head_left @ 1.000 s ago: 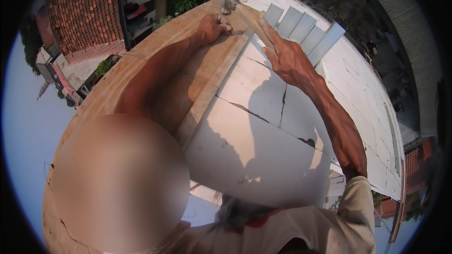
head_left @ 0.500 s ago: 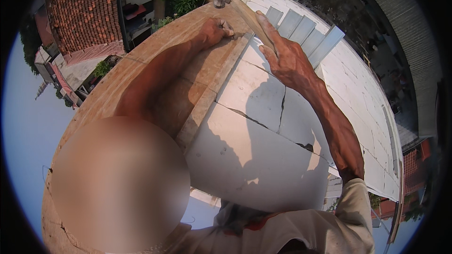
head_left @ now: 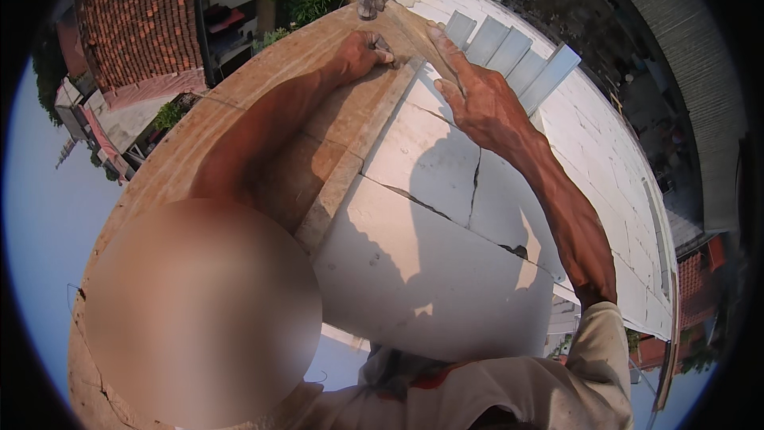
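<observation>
Now I see the hammer (head_left: 410, 28), grasped in the right hand (head_left: 489, 107), has shifted slightly outward near the far edge of the brown board (head_left: 306, 46), leaving its head clear of the left hand (head_left: 366, 54), whose fingers are clenched, though I cannot tell around what.

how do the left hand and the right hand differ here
The left hand is curled in, and whether it pinches anything is too small to tell; the right hand grips the hammer by its handle. The left hand is at the brown board, while the right hand is farther right, beside the grey metal strips. Both hands are bare.
</observation>
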Demonstrator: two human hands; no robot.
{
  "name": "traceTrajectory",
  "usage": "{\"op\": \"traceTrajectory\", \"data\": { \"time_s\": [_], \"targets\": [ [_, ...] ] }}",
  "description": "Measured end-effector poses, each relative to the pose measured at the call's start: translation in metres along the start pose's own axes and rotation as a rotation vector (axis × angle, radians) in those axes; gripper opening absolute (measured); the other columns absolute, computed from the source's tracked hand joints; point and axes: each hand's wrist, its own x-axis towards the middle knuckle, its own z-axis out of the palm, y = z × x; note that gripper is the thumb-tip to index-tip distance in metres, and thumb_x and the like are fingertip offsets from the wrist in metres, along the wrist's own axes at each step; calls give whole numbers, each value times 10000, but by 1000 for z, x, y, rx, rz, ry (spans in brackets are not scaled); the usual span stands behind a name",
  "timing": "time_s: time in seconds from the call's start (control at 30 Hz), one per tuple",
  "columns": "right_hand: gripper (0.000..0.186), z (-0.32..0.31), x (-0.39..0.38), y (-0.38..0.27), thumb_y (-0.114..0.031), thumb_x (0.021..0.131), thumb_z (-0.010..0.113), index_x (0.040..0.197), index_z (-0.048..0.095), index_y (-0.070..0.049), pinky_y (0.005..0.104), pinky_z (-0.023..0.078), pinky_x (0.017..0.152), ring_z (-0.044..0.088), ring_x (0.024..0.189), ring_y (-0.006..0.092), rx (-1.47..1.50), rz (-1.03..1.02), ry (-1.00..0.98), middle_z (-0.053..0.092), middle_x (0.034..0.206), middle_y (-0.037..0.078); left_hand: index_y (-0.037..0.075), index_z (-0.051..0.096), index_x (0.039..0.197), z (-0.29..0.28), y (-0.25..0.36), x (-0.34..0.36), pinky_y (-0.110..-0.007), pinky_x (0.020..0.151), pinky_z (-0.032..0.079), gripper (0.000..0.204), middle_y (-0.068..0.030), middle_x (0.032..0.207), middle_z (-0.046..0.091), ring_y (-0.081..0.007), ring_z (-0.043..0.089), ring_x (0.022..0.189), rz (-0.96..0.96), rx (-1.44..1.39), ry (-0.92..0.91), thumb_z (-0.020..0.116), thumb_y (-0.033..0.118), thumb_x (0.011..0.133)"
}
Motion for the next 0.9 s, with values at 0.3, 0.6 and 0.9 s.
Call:
{"op": "traceTrajectory", "data": {
  "time_s": [0.3, 0.6, 0.9],
  "targets": [
    [734, -13, 19, -1, -225, 1062, 564, 1680, 177, -297, 538, 577, 941, 732, 949, 426, -171, 123, -241, 726, 1110, 298, 31, 764, 879, 2, -3, 0, -303, 772, 548, 56, -81, 860, 773, -159, 704, 808, 44, -6, 9, 783, 83, 867],
    [736, 4, 12, 23, -176, 1019, 548, 1671, 208, -216, 565, 535, 845, 700, 880, 477, -76, 32, -107, 708, 893, 294, 28, 765, 866, 6, -14, 5, -316, 734, 546, 70, -82, 845, 769, -154, 699, 792, 62, -4, -6, 788, 95, 866],
    [741, 4, 9, 2, -186, 999, 567, 1664, 241, -216, 565, 546, 876, 708, 931, 482, 176, -121, 247, 725, 930, 278, 20, 762, 868, 3, -27, 5, -317, 721, 537, 96, -69, 805, 753, -143, 681, 773, 45, -121, -36, 789, 112, 865]
  ]
}}
